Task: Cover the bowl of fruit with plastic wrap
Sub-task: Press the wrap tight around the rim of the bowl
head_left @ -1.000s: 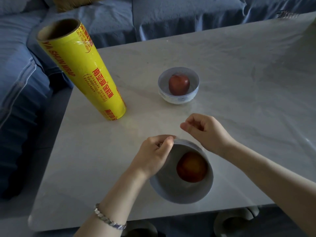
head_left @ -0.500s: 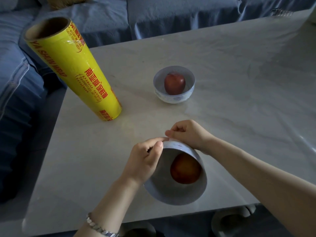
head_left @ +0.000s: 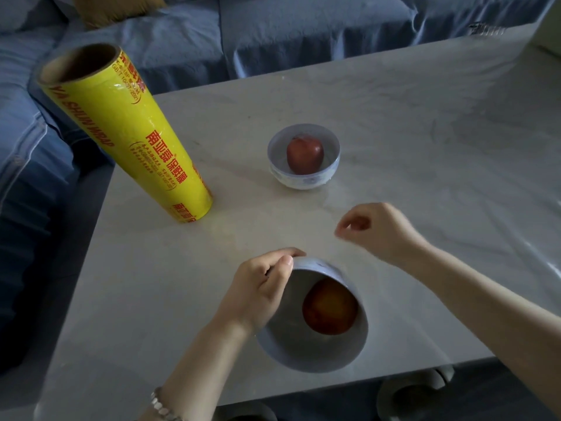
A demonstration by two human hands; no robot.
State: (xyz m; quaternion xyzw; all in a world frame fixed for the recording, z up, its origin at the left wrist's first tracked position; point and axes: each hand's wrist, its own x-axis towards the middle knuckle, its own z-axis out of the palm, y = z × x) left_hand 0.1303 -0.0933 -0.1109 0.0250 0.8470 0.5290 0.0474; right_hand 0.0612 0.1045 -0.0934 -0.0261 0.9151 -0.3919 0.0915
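Note:
The near bowl point(head_left: 315, 354), pale blue-grey, stands close to the table's front edge and holds an orange-red fruit point(head_left: 330, 306). Its inside looks hazy, as if under clear film. My left hand point(head_left: 261, 287) grips the bowl's far left rim, thumb on the edge. My right hand point(head_left: 376, 232) hovers beyond the bowl to the right, apart from it, thumb and forefinger pinched. A faint edge of clear plastic wrap point(head_left: 364, 250) seems to run from those fingertips toward the bowl. The yellow roll of plastic wrap point(head_left: 121, 135) stands upright at the left.
A second small bowl point(head_left: 303, 177) with a red apple point(head_left: 304, 154) sits mid-table, beyond my right hand. The pale marble table point(head_left: 425, 132) ends at a front edge just below the near bowl. A blue sofa point(head_left: 273, 31) runs along the back and left.
My right hand has left the near bowl's far rim and moved up and right, fingers still pinched. My left hand stays on the rim. The view has shifted a little.

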